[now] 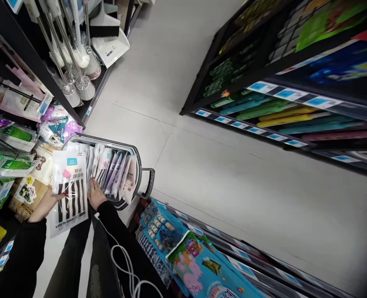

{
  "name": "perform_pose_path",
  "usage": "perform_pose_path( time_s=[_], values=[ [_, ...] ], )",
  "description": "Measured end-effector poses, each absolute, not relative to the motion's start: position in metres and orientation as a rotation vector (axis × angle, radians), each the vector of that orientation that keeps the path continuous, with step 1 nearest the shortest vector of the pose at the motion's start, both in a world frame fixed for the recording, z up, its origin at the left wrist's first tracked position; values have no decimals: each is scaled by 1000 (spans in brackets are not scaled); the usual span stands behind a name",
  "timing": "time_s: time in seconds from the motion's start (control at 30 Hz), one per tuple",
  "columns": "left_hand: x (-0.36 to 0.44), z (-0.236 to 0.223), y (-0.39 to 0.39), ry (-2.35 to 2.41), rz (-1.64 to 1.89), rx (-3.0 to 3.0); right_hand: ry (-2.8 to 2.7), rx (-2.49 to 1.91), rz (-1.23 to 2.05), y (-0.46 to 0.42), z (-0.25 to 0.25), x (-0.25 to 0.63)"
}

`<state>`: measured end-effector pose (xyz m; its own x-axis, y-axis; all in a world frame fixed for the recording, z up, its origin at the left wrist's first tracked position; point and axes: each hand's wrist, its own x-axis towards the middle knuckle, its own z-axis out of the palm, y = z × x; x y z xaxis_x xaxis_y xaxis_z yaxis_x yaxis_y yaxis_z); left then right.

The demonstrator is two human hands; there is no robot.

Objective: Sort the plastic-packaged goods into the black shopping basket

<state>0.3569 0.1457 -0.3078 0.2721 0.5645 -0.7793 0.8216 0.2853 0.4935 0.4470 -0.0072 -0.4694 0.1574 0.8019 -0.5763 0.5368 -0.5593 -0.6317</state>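
My left hand point(48, 203) grips a clear-and-white packet point(70, 186) from its left side, with the thumb across its front. Black and white stripes of cloth show through that packet, which is held upright in front of me, overlapping the basket's left end. My right hand point(96, 195) is at the near side of the basket, its bent fingers on the edge of a striped cloth packet point(103, 167); some fingertips are hidden among the packets. The grey shopping basket point(133, 149) holds a row of upright packets, white ones to the left, purple and pinkish ones point(129, 180) to the right.
Green-labelled packs point(17, 132) hang at the left, beside a brown box point(31, 192). Toilet brushes point(77, 82) and a white dustpan point(111, 49) stand on the upper-left shelf. Blue bags point(198, 269) line the lower shelf. A white cable point(124, 252) crosses my right sleeve.
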Motion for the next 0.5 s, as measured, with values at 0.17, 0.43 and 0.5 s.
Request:
perform_pose_path(
  time_s=[0.17,0.43,0.5],
  values=[
    [355,-325,141,1384,-214,1114,-1082,-2299,1312,-25,-470,464],
    [329,-334,153,1407,-222,1054,-818,-2569,1310,-25,-471,492],
    [324,-332,155,1426,-223,1103,-804,-2593,1293,-18,-467,490]
  ],
)
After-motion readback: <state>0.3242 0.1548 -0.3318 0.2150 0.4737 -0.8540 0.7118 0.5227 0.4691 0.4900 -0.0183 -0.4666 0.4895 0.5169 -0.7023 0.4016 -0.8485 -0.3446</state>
